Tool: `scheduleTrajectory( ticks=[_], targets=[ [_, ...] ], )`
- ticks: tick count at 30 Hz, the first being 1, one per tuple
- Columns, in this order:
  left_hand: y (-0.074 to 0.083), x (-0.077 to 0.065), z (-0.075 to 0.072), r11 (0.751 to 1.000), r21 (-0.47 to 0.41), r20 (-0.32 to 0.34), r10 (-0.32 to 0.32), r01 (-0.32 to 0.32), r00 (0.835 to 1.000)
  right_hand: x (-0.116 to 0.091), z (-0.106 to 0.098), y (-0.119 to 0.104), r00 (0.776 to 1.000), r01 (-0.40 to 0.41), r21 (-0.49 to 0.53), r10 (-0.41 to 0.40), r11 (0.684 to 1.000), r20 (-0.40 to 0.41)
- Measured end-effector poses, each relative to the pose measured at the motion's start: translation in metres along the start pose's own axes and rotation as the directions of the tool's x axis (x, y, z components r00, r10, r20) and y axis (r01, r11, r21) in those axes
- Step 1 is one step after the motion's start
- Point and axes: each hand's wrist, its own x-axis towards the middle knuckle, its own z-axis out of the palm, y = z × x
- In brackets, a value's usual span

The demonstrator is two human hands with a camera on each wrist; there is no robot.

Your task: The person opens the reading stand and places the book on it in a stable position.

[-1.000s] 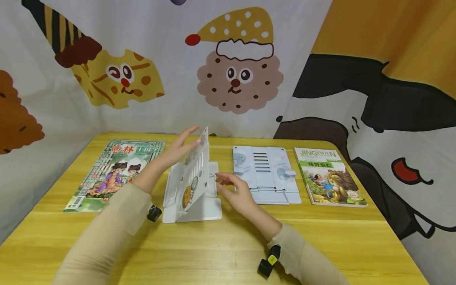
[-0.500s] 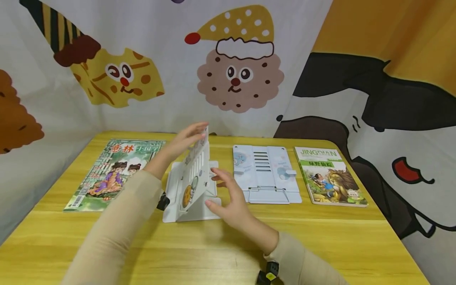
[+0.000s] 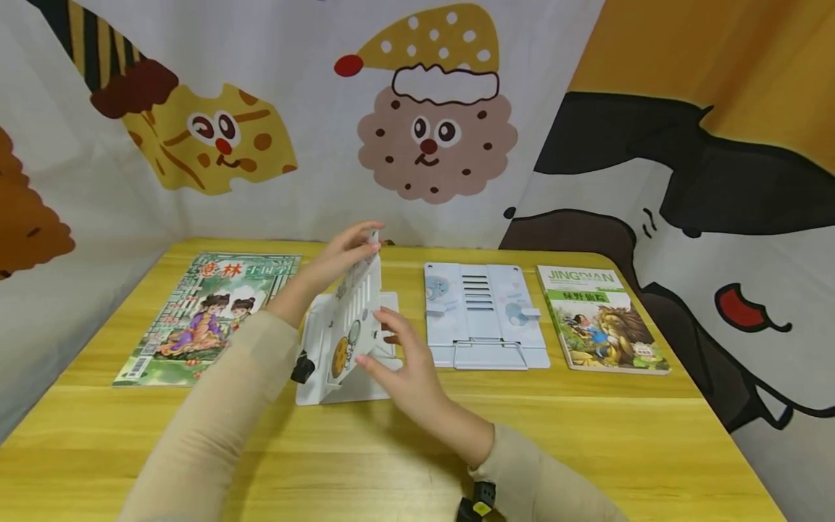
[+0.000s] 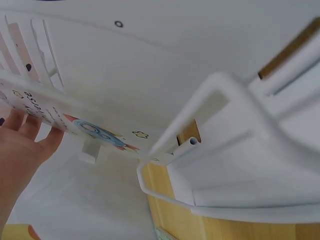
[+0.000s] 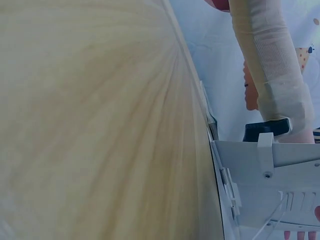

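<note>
A white metal book stand (image 3: 355, 304) with cartoon prints has its slotted panel raised steeply over its base. My left hand (image 3: 342, 255) grips the panel's top edge; in the left wrist view its fingers (image 4: 31, 127) lie against the printed face, and a wire prop (image 4: 170, 127) reaches between panel and base. My right hand (image 3: 412, 370) holds the panel's lower right edge, its thumb on the near face and its fingers reaching around the edge, partly hidden. In the right wrist view the stand (image 5: 250, 200) appears at the lower right.
A second, pale blue book stand (image 3: 450, 322) lies folded flat to the right. Beyond it is a paperback book (image 3: 603, 326); a green magazine (image 3: 209, 312) lies at the left. A cartoon-print curtain (image 3: 326, 210) hangs behind the wooden table (image 3: 391, 471).
My left hand has slid up to the panel's top edge and bent its fingers over it. My right hand has moved left from beside the stand onto the panel's edge.
</note>
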Motion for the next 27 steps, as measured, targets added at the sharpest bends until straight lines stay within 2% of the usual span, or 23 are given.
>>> scheduleTrajectory(
  ticks=[4,9,15,21,27],
  targets=[
    [-0.001,-0.001,-0.001,1.0,-0.012,0.004,-0.018,0.018,1.0,0.0,0.0,0.004,1.0,0.007,-0.022,-0.006,1.0,0.011],
    [-0.001,-0.004,-0.006,0.999,0.018,-0.008,-0.042,0.042,0.999,0.002,-0.006,0.01,0.999,0.028,-0.031,-0.027,0.999,0.025],
    [-0.007,-0.01,-0.018,0.995,0.05,-0.071,-0.082,0.085,0.994,0.009,-0.015,0.013,0.999,-0.023,-0.044,0.025,0.999,0.041],
    [-0.013,-0.018,-0.03,0.99,0.052,-0.151,-0.123,0.132,0.981,0.016,-0.023,0.018,0.995,-0.086,-0.059,0.088,0.995,0.037],
    [-0.019,-0.027,-0.045,0.992,0.029,-0.204,-0.117,0.125,0.972,0.026,-0.03,0.028,0.997,-0.08,-0.072,0.08,0.994,-0.008]
  ],
)
